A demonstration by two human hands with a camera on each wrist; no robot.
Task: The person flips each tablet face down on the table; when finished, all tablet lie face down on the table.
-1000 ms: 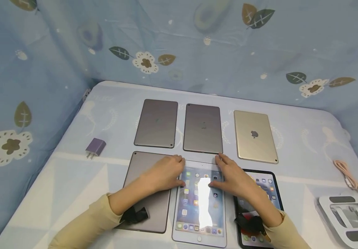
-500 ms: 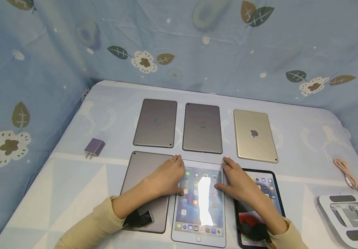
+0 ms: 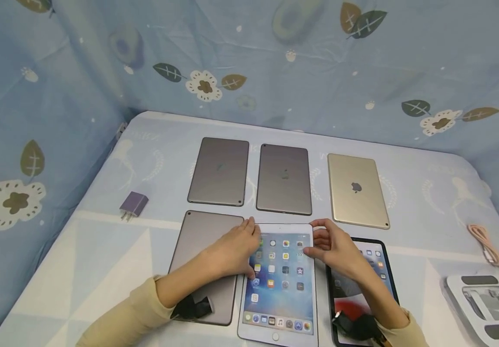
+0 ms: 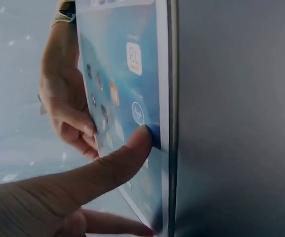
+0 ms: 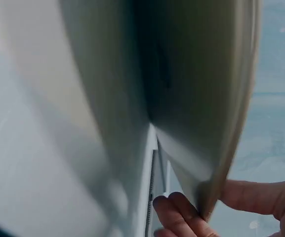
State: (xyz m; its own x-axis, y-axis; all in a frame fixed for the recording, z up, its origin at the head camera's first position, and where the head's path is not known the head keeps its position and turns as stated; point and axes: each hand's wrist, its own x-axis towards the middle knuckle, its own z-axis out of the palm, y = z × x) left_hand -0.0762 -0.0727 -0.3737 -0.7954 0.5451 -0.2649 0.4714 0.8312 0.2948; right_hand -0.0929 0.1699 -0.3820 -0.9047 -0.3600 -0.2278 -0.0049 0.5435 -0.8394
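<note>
Nearest the person, a white-bordered tablet [image 3: 278,296] sits face up on the bench [image 3: 106,284], screen lit, home button toward the body, its right side tilted up off the surface. The left hand [image 3: 234,250] has its thumb on the screen and fingertips at the upper left corner; whether its grip closes there I cannot tell. The right hand [image 3: 338,248] pinches the upper right part, thumb on the screen and fingers beneath.

Just left, under the left forearm, is a gray tablet [image 3: 201,236], back up; to the right, partly beneath the right forearm, a black-bordered tablet [image 3: 380,262] shows a lit screen. Near the right edge lies a white stand [image 3: 469,308] with gray pads.

Farther out are a coiled pink cable [image 3: 487,245] at right and a purple charger [image 3: 134,204] at left. Beyond the white-bordered tablet, a row lies back up: a left dark tablet [image 3: 219,171], a second dark tablet [image 3: 284,178] and a gold tablet [image 3: 357,190]. Printed blue fabric [image 3: 318,72] hangs behind.
</note>
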